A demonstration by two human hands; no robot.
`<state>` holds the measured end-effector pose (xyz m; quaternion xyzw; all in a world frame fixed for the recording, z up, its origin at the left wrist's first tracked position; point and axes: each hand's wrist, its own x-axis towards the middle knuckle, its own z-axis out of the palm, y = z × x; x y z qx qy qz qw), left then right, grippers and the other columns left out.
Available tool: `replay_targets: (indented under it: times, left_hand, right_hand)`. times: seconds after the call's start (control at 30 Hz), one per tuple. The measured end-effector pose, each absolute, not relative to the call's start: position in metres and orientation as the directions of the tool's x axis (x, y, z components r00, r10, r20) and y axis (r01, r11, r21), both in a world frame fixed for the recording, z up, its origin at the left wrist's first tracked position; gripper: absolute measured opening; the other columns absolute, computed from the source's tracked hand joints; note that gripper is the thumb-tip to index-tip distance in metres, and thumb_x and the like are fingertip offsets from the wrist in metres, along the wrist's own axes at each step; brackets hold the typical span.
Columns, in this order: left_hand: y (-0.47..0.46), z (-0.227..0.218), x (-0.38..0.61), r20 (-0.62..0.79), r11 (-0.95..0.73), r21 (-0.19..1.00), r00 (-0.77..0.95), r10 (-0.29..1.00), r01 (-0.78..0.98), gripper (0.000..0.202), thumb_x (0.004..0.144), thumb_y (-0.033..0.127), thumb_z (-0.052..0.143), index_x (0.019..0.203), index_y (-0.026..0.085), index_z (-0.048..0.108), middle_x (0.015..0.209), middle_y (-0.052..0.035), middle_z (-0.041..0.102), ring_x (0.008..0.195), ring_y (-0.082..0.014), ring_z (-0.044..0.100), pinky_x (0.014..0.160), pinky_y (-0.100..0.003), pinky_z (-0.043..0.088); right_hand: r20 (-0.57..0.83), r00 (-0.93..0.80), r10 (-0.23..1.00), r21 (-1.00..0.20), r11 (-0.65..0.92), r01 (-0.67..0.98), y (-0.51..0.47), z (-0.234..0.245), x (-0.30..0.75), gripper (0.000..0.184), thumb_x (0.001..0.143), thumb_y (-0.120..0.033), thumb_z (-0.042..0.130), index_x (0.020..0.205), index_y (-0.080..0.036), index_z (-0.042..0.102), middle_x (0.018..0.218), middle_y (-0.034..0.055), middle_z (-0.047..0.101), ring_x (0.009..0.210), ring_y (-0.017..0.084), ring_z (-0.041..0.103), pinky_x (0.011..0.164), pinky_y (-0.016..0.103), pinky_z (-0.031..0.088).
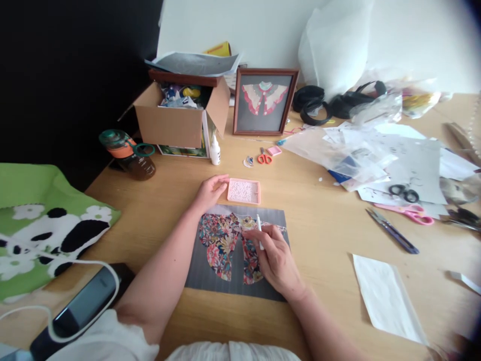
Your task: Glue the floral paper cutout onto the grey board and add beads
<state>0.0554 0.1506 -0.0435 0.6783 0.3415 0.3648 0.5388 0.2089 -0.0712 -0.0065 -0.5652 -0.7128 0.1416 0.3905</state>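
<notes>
A grey sheet [270,220] lies on the wooden table in front of me, with a floral paper collar shape [220,243] stuck on it. My right hand [276,263] rests on the sheet, fingers closed around a thin white pen-like tool [259,228] whose tip points toward the collar's neck. My left hand [210,190] reaches to a small pink tray [244,190] of tiny white beads just beyond the sheet, its fingertips curled and touching the tray's left edge.
Behind stand a cardboard box [176,123], a glue bottle [215,150], a framed collar picture [263,100] and small orange scissors [265,158]. Papers, plastic bags, pink scissors [409,213] and dark scissors [393,230] crowd the right. A bottle [130,153], green cloth [41,225] and phone [75,311] lie left.
</notes>
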Motion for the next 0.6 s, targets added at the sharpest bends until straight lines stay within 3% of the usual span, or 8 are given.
replay_targets:
  times: [0.23, 0.6]
  left_hand:
    - [0.1488, -0.04, 0.0546, 0.152, -0.228, 0.969, 0.504, 0.85, 0.092, 0.035, 0.087, 0.028, 0.061, 0.12, 0.015, 0.064, 0.12, -0.0125, 0.07, 0.121, -0.0263, 0.06, 0.112, -0.046, 0.039]
    - [0.1506, -0.0425, 0.0555, 0.173, -0.25, 0.964, 0.502, 0.847, 0.089, 0.032, 0.087, 0.027, 0.061, 0.117, 0.016, 0.066, 0.118, -0.0113, 0.071, 0.119, -0.0258, 0.062, 0.111, -0.046, 0.041]
  right_hand:
    - [0.341, -0.123, 0.932, -0.628, 0.323, 0.708, -0.0695, -0.0071, 0.2083, 0.043, 0.09, -0.001, 0.042, 0.125, -0.023, 0.054, 0.091, 0.0079, 0.064, 0.099, 0.028, 0.053, 0.085, 0.045, 0.048]
    - [0.368, -0.119, 0.922, -0.593, 0.331, 0.734, -0.0689, -0.0066, 0.2081, 0.04, 0.092, -0.003, 0.041, 0.125, -0.021, 0.054, 0.101, 0.0099, 0.065, 0.103, 0.028, 0.052, 0.087, 0.045, 0.047]
